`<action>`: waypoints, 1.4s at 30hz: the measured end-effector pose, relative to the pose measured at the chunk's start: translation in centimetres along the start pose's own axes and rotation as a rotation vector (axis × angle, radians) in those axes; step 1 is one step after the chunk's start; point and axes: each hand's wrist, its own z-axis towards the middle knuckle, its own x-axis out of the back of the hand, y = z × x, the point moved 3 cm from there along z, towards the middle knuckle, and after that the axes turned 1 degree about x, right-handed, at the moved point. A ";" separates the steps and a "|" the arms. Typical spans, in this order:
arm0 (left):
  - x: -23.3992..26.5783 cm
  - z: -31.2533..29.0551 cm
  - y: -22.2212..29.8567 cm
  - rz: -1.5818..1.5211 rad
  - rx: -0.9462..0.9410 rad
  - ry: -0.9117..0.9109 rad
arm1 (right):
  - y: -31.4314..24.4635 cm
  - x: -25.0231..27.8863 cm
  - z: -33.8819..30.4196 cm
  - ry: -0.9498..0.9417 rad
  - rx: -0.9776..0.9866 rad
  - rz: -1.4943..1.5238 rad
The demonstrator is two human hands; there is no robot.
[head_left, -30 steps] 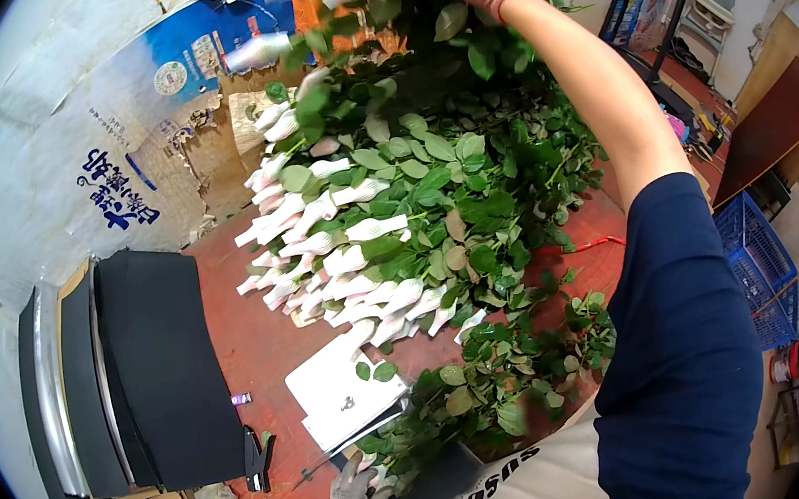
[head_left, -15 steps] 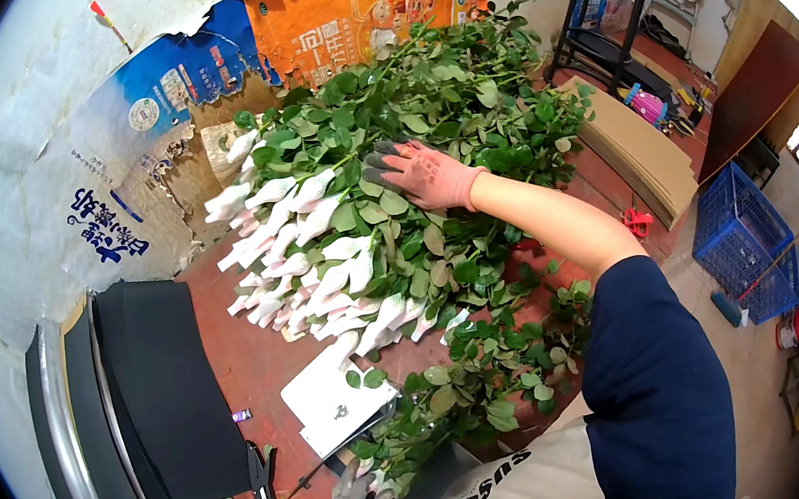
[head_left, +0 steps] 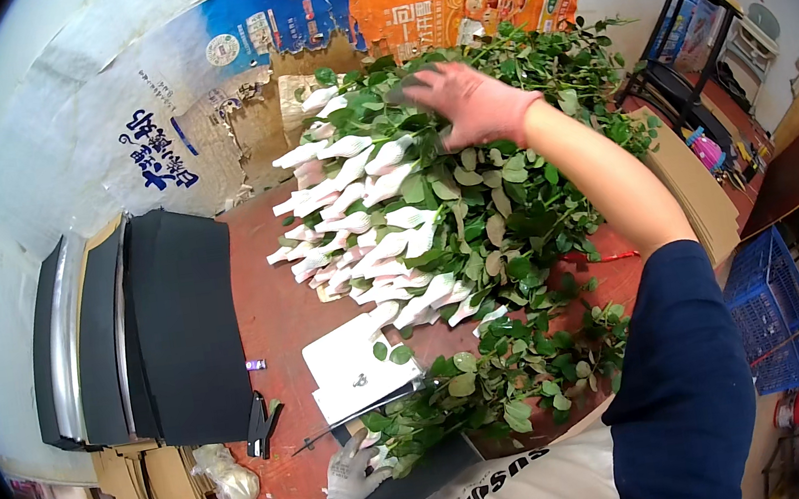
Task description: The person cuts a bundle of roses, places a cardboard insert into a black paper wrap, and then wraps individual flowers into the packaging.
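Note:
A big pile of roses with green leaves point(head_left: 506, 215) lies across the table, their buds in white mesh sleeves point(head_left: 383, 241) facing left. Over the upper part of the pile is my right hand point(head_left: 476, 103), in a pink glove with dark fingertips. Its fingers reach left among the leaves, thumb apart, slightly blurred. At the near edge my left hand point(head_left: 351, 473), in a pale grey glove, is closed around the bud end of a smaller rose bunch point(head_left: 498, 383). A black sheet point(head_left: 420, 484) lies under that bunch, against my body.
White cards point(head_left: 349, 362) lie left of the small bunch. A black stapler point(head_left: 261, 424) sits near black sheets point(head_left: 188, 328) standing at the left. Cardboard pieces point(head_left: 152, 479) and a plastic bag point(head_left: 227, 474) are nearer. A blue crate point(head_left: 771, 312) and black stool point(head_left: 684, 30) stand right.
The view has shifted, so the table appears further right. My right hand has moved toward the far side of the pile, near the upper buds. My left hand stays at the small bunch.

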 end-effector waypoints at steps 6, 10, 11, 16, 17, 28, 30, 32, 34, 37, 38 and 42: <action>-0.7 -0.5 -0.5 -0.052 0.040 0.027 | 1.5 -8.2 0.1 -0.252 -0.089 -0.098; -1.1 -0.3 -0.8 -0.027 0.038 0.017 | 1.4 -9.1 -0.9 -0.040 -0.022 -0.159; -1.3 -0.3 -1.1 -0.025 0.050 0.005 | 1.7 -9.4 -1.1 0.043 0.002 -0.177; -0.6 -0.6 -0.5 0.047 0.023 0.026 | 5.8 -3.4 2.9 0.002 -0.055 -0.352; -0.5 -0.4 -0.6 0.036 0.014 0.034 | 8.2 -2.0 3.4 0.292 0.064 -0.446; -0.8 0.2 -0.2 -0.032 0.050 0.066 | 13.7 7.6 6.6 0.452 -0.253 0.053; -0.9 -0.4 -0.2 0.012 0.045 0.056 | 10.4 4.0 4.0 0.350 -0.198 0.212; -0.8 -0.3 -0.2 0.036 0.022 0.055 | 9.2 1.2 1.5 0.162 -0.194 0.267; -0.9 -0.2 0.0 0.037 0.017 0.065 | 8.6 -1.4 0.6 0.096 -0.198 0.358; -0.9 -0.3 0.2 0.050 0.022 0.091 | 7.1 -3.7 2.5 0.205 -0.058 0.484; -0.9 -0.4 0.2 0.055 0.032 0.078 | 5.9 -4.1 3.7 0.304 0.020 0.448; -0.3 -0.3 0.8 0.054 0.067 0.046 | -1.8 -4.7 10.6 0.396 0.241 0.302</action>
